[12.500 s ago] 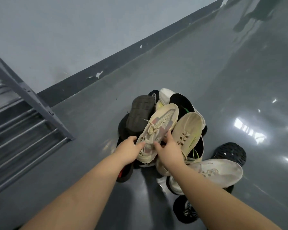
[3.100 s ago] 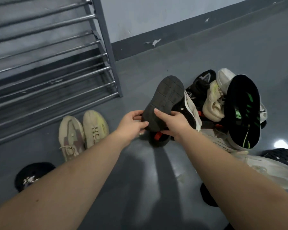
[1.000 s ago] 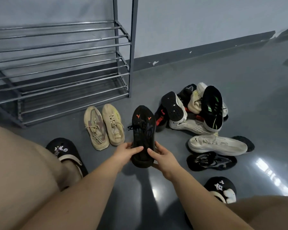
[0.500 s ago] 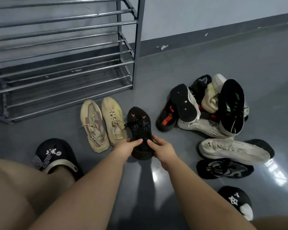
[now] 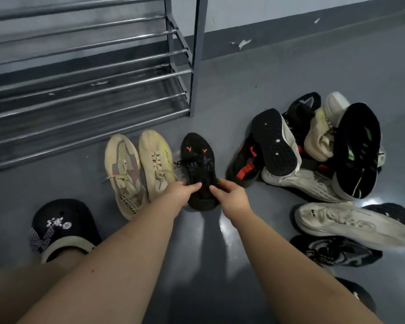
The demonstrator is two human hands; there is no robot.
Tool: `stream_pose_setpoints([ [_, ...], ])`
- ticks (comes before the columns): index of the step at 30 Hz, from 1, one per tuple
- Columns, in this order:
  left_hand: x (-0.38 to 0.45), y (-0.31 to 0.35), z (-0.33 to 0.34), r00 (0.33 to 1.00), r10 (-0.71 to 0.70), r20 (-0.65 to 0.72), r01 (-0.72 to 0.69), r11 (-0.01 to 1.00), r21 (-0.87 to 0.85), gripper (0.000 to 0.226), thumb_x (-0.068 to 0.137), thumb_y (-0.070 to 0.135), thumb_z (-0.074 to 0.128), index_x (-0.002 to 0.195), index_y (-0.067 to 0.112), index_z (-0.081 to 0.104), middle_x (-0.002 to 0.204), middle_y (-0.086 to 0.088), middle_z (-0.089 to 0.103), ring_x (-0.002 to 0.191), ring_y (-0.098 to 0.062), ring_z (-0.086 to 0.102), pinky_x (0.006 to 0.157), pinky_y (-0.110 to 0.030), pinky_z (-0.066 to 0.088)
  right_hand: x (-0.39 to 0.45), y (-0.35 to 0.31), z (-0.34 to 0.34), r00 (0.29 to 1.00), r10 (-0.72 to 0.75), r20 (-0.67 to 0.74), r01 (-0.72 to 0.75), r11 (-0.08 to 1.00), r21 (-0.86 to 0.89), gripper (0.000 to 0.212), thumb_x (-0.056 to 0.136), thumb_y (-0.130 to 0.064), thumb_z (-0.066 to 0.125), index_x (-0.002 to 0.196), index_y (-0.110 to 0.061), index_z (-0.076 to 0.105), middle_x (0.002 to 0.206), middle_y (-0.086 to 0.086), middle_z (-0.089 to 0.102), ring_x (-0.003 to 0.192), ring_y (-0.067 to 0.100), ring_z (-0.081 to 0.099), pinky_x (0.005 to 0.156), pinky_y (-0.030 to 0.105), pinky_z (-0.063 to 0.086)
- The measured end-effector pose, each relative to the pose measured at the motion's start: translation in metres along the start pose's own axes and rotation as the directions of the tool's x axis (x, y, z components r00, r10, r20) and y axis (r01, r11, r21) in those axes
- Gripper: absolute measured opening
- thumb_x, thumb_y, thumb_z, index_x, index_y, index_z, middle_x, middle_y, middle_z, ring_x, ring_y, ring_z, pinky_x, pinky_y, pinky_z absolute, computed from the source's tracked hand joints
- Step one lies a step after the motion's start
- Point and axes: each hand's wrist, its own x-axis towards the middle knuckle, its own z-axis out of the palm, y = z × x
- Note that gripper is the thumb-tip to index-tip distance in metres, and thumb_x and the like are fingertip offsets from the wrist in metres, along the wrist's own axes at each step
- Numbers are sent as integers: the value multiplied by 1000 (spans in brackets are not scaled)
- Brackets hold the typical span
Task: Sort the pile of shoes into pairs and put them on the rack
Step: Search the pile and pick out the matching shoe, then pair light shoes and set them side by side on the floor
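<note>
1. Nearest, the person's left foot wears a black clog with a bow and button charms [image 5: 56, 230], and a loose black patterned sneaker [image 5: 332, 250] lies on the glossy grey floor [image 5: 232, 94] by the right arm; neither is sorted yet.
2. The left hand [image 5: 178, 192] and right hand [image 5: 232, 197] both pinch the heel end of a black knit sneaker with orange chevron marks [image 5: 198, 164], fingers curled onto its collar. It stands upright on the floor, toe toward the rack, so I judge it is being set down as the first of a second pair.
3. Just left of it sits a pair of beige knit lace-up sneakers [image 5: 138, 169], side by side: one pair matched, not racked.
4. To the right, a long off-white sneaker [image 5: 351, 226] lies alone, and beyond it the pile of mixed black, white and cream shoes [image 5: 313, 146] remains jumbled, several sole-up.
5. Farthest, the grey metal tube shoe rack [image 5: 91, 73] holds no shoes on the shelves in view. Most of the task is left.
</note>
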Motion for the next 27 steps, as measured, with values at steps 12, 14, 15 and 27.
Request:
stream_pose_setpoints([
  [12,-27,14,28,981,193,-30,-166,903,397,65,91,39,54,147,15,30,150,-8,38,137,-26,37,114,-37,31,-6,0,-32,1000,-11,0,9,848,-530,63,92,-40,55,146,-16,33,150,5,38,135,24,40,107,34,35],
  [14,-38,23,38,965,262,16,-231,818,527,64,93,38,52,148,17,28,151,-7,36,138,-26,36,113,-35,30,-6,-9,-48,996,-77,-42,33,774,-632,66,91,-41,55,147,-16,31,152,9,32,138,27,35,111,36,32],
  [15,-45,27,44,955,293,47,-263,763,591,63,93,38,51,148,17,28,151,-6,35,138,-26,36,112,-34,29,-8,-14,-58,993,-101,-66,29,735,-678,69,90,-41,56,147,-15,29,153,11,29,139,29,31,112,37,30],
  [27,-71,83,145,846,411,340,-499,387,775,68,93,40,51,149,15,24,156,-8,23,143,-24,26,115,-31,22,-17,-20,-174,966,-127,-226,-90,654,-751,80,87,-43,59,149,-12,18,153,16,22,141,32,24,113,38,24],
])
